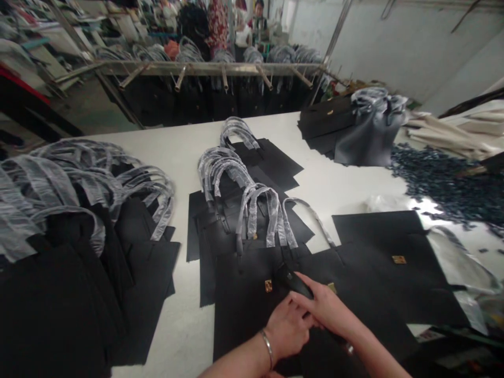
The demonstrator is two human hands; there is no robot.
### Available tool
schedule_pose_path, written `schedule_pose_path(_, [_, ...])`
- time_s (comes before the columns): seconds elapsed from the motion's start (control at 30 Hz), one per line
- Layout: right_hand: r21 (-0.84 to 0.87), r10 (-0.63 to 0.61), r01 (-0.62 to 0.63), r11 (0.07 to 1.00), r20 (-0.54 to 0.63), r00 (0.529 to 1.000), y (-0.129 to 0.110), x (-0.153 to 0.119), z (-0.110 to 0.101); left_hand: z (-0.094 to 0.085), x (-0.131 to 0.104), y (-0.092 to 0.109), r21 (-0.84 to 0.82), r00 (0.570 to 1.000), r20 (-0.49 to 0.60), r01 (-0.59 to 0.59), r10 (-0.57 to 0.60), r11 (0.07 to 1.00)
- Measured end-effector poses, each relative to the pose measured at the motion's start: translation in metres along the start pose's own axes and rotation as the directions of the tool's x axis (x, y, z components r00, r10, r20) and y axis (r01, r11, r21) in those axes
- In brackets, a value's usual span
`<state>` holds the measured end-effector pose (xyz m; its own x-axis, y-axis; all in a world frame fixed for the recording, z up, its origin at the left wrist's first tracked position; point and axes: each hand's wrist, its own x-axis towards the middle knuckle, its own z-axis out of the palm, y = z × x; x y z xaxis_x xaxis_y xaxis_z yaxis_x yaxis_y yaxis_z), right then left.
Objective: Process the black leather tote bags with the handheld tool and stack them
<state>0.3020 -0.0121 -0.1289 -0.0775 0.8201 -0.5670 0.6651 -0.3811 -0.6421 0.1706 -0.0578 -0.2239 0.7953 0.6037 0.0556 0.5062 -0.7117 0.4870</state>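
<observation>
My right hand [328,307] is wrapped round a black handheld tool [295,282]; its rounded front end rests at a black bag panel [244,310], near a small gold metal plate [268,286]. The tool's exact kind does not show. My left hand [286,326], with a bracelet at the wrist, is closed right against the right hand's fingers, and what it may hold is hidden. Beyond the hands, plastic-wrapped handles [260,210] stand up from the overlapping black panels. Another black panel [378,247] with a gold plate [399,259] lies to the right.
A pile of black panels with wrapped handles [79,184] covers the table's left side. More panels [331,123] lie at the back right, near many small dark pieces [444,178]. Behind the white table [157,142] stands a metal rack [220,69] hung with bags. People are in the background.
</observation>
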Motion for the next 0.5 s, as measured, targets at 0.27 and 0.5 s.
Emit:
schedule_pose_path(0.27, [-0.104,-0.141,0.131,0.986,-0.092,0.986,-0.025,0.015,0.007,0.013,0.001,0.0,0.002,0.999,-0.035,-0.017,0.017,1.0])
schedule_pose_path(0.5, [0.098,-0.084,0.105,0.99,-0.192,0.978,-0.016,-0.029,-0.021,-0.005,0.028,-0.009,-0.038,0.9,-0.189,0.393,-0.393,0.919])
